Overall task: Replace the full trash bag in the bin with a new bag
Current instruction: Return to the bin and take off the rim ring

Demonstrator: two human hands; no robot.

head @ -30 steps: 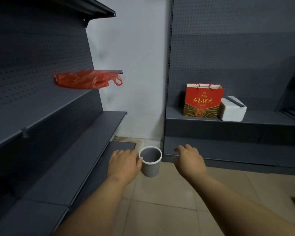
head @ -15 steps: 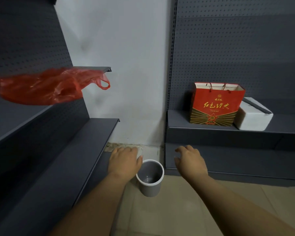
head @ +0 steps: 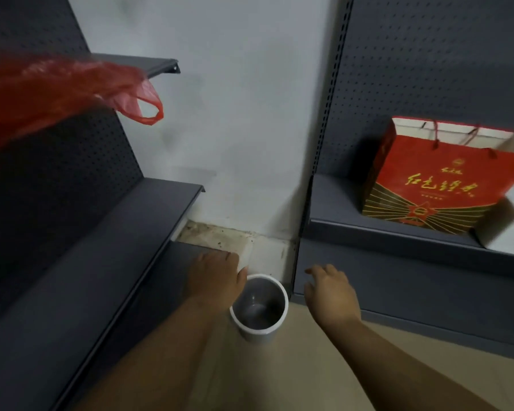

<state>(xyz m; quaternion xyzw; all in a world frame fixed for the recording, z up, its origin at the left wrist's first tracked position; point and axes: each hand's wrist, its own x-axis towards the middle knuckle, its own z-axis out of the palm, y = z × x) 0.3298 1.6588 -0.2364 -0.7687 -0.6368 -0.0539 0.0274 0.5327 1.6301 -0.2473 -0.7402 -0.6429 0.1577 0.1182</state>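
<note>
A small grey bin (head: 260, 310) with a white rim stands on the tiled floor in the corner between two shelf units. It is empty, with no bag in it. My left hand (head: 215, 277) is palm down just left of the bin, its thumb at the rim and its fingers stretched forward. My right hand (head: 330, 292) hovers to the right of the bin, apart from it, fingers spread and holding nothing. A red plastic bag (head: 57, 93) lies on the upper left shelf with one handle loop hanging over the edge.
Dark grey shelves (head: 107, 262) run along the left. Another grey unit (head: 398, 262) on the right carries a red paper gift bag (head: 436, 179). A white wall (head: 235, 129) closes the corner, and the floor tiles (head: 220, 237) behind the bin are dirty.
The view has come closer and lower, so the bin and red plastic bag look larger. Both hands keep their places on either side of the bin.
</note>
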